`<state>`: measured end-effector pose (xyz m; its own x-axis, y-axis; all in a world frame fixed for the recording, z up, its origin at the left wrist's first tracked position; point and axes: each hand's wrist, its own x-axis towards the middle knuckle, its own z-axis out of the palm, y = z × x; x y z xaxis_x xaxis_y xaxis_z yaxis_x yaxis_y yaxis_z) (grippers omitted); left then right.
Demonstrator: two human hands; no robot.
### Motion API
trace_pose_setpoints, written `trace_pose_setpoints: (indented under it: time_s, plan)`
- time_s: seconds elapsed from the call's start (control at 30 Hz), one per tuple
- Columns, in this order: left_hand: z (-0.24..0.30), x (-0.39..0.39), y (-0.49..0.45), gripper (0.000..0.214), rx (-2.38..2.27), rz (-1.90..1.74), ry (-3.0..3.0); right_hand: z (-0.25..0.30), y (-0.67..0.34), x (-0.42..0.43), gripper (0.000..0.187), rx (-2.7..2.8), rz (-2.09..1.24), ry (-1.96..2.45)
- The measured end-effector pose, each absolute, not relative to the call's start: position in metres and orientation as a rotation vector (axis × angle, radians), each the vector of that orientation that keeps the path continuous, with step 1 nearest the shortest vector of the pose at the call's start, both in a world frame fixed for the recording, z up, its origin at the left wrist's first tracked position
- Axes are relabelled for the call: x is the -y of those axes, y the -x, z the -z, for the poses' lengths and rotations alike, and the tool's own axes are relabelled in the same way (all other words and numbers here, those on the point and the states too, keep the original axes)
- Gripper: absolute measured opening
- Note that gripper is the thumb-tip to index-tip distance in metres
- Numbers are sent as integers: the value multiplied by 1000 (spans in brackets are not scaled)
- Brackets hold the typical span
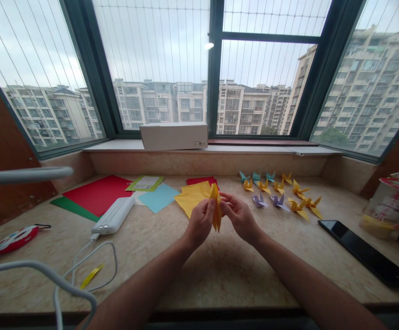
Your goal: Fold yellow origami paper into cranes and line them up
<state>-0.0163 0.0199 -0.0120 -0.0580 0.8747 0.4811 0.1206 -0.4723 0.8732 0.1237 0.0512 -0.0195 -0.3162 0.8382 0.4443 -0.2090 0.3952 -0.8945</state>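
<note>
Paper (217,215), yellow and folded narrow with pointed ends, upright between two hands over the middle of the stone counter (216,279). Grips it from one side with the left hand (201,221), thumb pressed flat against the fold and fingers closed behind; pinches its opposite edge with the right hand (241,216), thumb and curled fingertips drawn together there. Just behind, flat yellow sheets (188,204), with red paper (195,180) farther back. Off to the right, small folded cranes in loose rows: teal (256,178), yellow (298,209) and purple (279,203); then a dark phone (360,250) and a clear cup (388,201) beyond. Off to the left, a light blue sheet (158,198), a white power bank (114,215) with its cable plugged in, and large red and green sheets (98,196), overlapping. On the windowsill, a white box (173,137).
</note>
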Motion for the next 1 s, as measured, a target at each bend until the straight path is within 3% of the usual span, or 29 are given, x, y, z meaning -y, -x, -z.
trace_pose_setpoints:
  time_s: [0.37,0.67,1.0]
  plan:
    - [12,-22,17,32,-958,-1607,-1388,23,-126,-50,46,1550,-1047,661]
    - [6,-21,15,28,-779,-1669,-1230,15,-125,-52,44,1430,-1269,595]
    - [7,-22,18,33,-831,-1663,-1182,19,-127,-49,32,1592,-854,735]
